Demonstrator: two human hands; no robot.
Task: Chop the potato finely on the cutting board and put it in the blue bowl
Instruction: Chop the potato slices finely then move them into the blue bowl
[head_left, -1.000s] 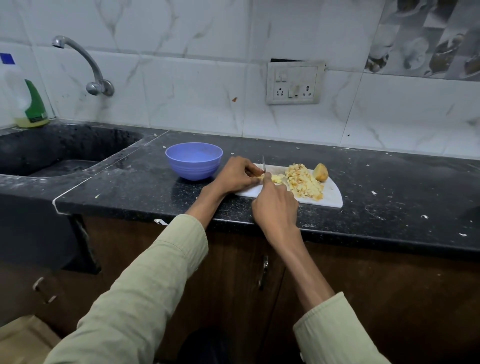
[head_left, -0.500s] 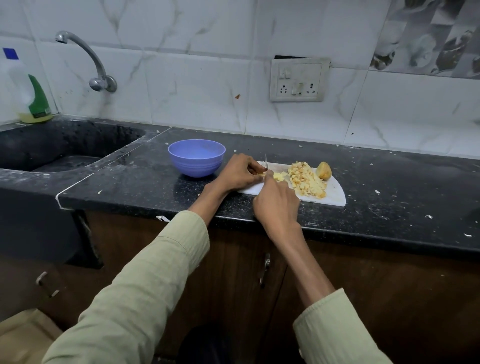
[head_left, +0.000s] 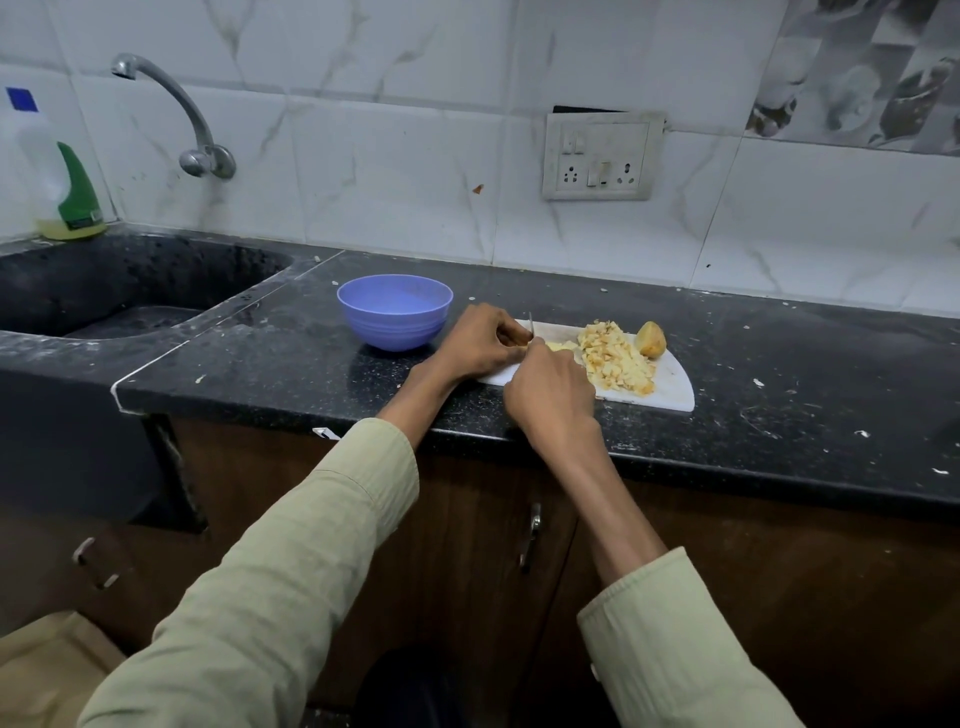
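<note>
A white cutting board lies on the black counter. On it are a pile of finely chopped potato and an uncut potato chunk at the pile's far right. My left hand rests at the board's left end, its curled fingers holding a small yellow potato piece. My right hand grips a knife. Only the blade tip shows, standing between the two hands. The blue bowl stands just left of my left hand, and I see nothing in it.
A dark sink with a wall tap takes up the left. A dish-soap bottle stands at its back corner. A wall socket sits above the board. Potato scraps dot the counter to the right.
Both hands stay at the board's left end with the knife between them. The blade shifts only slightly. The view has moved a little.
</note>
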